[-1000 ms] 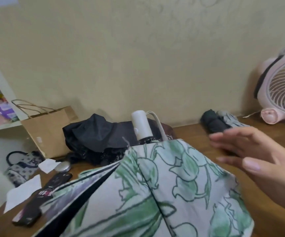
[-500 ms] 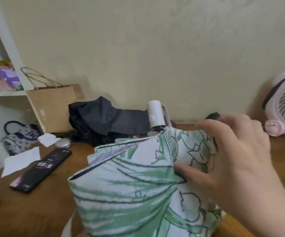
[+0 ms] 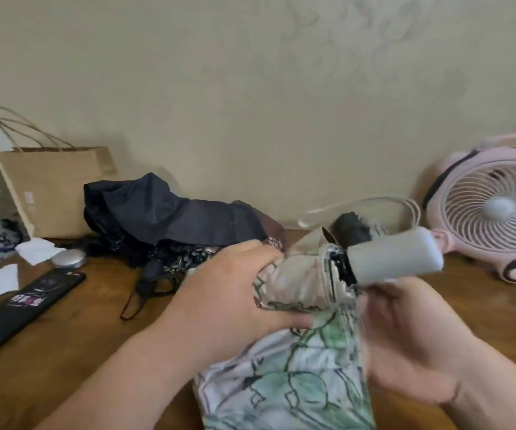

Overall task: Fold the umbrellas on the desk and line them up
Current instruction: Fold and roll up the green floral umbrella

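The wooden desk (image 3: 64, 352) is carrying everything here, and the work on it looks about midway. A green-and-white floral folding umbrella (image 3: 290, 377) is being held just above the desk's near edge, already collapsed. Its loose canopy is hanging down towards the camera, and the part nearest the handle is being gathered into a bundle.

Behind it, against the wall, a black umbrella (image 3: 169, 215) is lying in an unfolded heap between a brown paper bag (image 3: 55, 190) and a pink desk fan (image 3: 495, 209). It seems to be waiting its turn.

The left hand (image 3: 235, 293) is curling its fingers round the bunched fabric and squeezing it against the shaft. The right hand (image 3: 411, 346) is blurring with motion at the canopy's edge below the handle. It is touching the cloth, but I cannot tell whether it is gripping.

The white handle (image 3: 396, 256) is pointing right, towards the fan, with its strap loop (image 3: 359, 204) swinging above. A small dark rolled umbrella (image 3: 351, 231) is showing just behind it.

The step in hand appears to be wrapping the floral canopy. Next, the panels probably need smoothing and winding one way round the shaft, then fastening with the tie.
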`<state>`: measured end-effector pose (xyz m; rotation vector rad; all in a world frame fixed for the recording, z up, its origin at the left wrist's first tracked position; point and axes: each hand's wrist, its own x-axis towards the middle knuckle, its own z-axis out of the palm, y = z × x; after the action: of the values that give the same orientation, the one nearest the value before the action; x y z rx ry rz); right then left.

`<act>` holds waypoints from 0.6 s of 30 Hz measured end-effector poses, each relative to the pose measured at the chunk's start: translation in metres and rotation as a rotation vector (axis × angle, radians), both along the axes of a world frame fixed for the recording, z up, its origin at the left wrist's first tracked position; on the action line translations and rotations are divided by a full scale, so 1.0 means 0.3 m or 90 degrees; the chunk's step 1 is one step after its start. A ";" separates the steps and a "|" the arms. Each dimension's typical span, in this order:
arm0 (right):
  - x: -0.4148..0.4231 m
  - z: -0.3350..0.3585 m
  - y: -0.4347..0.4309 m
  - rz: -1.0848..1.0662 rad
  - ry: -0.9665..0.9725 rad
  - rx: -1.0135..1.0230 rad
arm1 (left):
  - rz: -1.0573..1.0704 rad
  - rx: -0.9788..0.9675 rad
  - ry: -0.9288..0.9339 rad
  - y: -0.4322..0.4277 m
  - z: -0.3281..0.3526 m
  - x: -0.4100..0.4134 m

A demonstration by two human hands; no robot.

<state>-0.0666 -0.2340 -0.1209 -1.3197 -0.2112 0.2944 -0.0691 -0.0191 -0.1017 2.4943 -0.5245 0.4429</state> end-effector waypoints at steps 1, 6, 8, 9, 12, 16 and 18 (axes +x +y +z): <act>0.002 -0.003 -0.030 0.011 0.091 0.097 | 0.014 0.096 -0.017 -0.022 0.007 -0.004; 0.067 -0.071 -0.024 0.094 0.322 0.413 | -0.005 0.290 0.067 -0.089 -0.100 -0.015; 0.074 -0.150 -0.062 0.095 0.343 0.381 | -0.001 0.312 0.107 -0.109 -0.168 -0.017; 0.085 -0.169 -0.078 0.096 0.372 0.271 | 0.001 0.327 0.108 -0.122 -0.190 -0.016; 0.154 -0.171 -0.155 0.238 0.357 0.114 | -0.003 0.376 0.118 -0.148 -0.261 -0.009; 0.213 -0.136 -0.216 0.153 0.318 -0.024 | -0.009 0.360 0.069 -0.157 -0.310 -0.003; 0.221 -0.087 -0.202 0.084 0.220 -0.222 | -0.015 0.364 0.104 -0.167 -0.313 -0.002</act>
<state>-0.0003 -0.2945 -0.1469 -1.5755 0.0504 0.6881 -0.0697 -0.0692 -0.1956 3.0276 -0.6888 0.0767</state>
